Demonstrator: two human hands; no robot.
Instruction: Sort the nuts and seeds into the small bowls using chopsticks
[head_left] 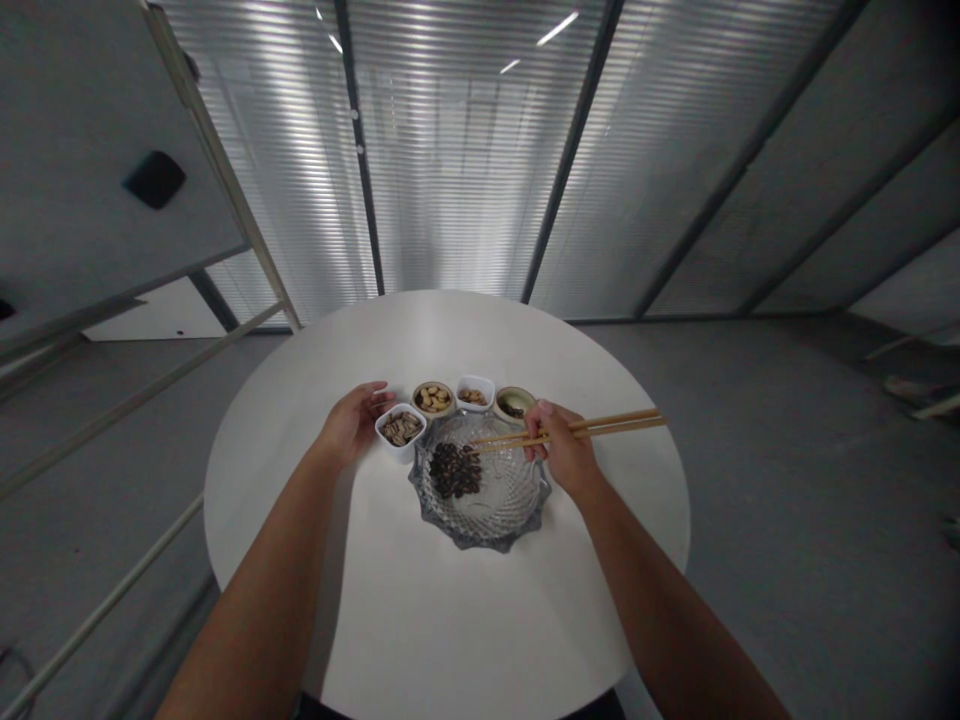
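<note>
My right hand grips a pair of wooden chopsticks, whose tips reach left over a scalloped clear glass plate. On the plate's left half lies a heap of dark seeds, close to the tips; whether a seed is pinched there is too small to tell. My left hand is open beside a small white square bowl of striped sunflower seeds. Its fingers are extended by the bowl's far left side, and I cannot tell whether they touch it.
Behind the plate stand a round bowl of pale nuts, a white square bowl of brownish nuts and a round yellowish bowl with dark bits. All rest on a round white table. A metal-framed board stands at left.
</note>
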